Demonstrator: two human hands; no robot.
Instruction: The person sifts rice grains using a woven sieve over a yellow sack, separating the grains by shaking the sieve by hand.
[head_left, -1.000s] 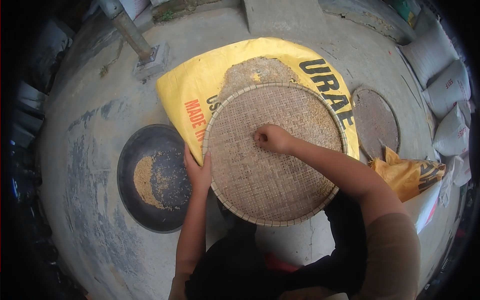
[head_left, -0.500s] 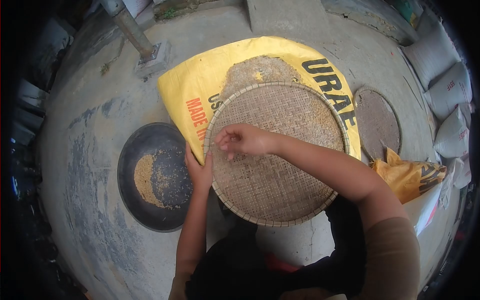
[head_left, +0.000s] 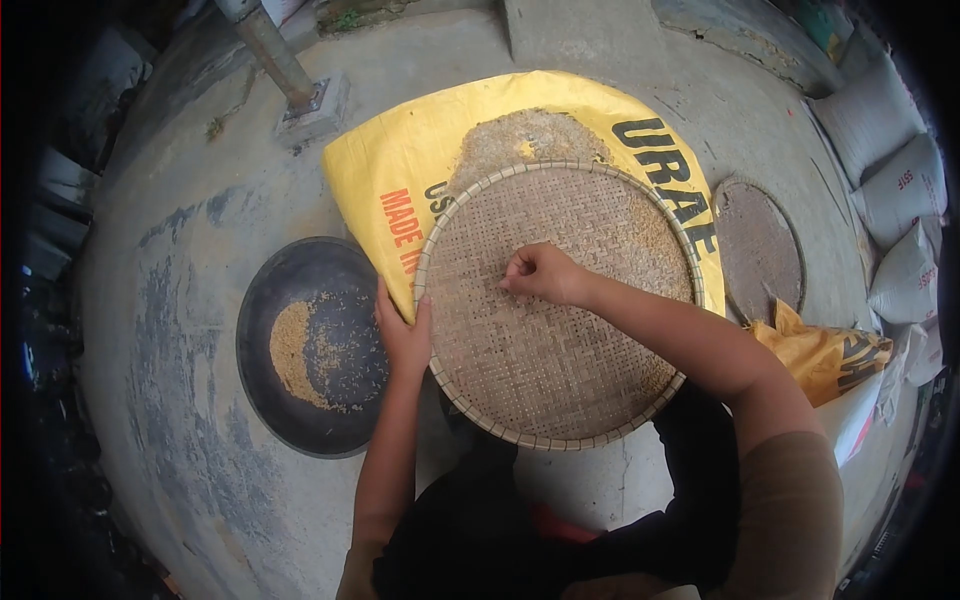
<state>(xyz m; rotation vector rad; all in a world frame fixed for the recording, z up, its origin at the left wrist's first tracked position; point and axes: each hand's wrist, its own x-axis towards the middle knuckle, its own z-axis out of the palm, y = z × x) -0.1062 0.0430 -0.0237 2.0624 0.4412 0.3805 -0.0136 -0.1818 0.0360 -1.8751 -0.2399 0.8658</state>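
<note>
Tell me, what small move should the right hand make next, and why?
Perhaps carry the right hand just past the rim of the round, light-brown woven tray beside the left hand, then open its fingers, to drop anything pinched clear of the weave. Those fingers look closed together over the tray, though whether they hold something is too small to tell.

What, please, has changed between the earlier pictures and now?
The right hand swung left across the woven tray, fingers loosening, then came back right to its middle, fingertips pinched; I cannot tell whether they hold anything. The left hand stayed at the tray's left edge; the grain in the dark bowl looks unchanged.
</note>
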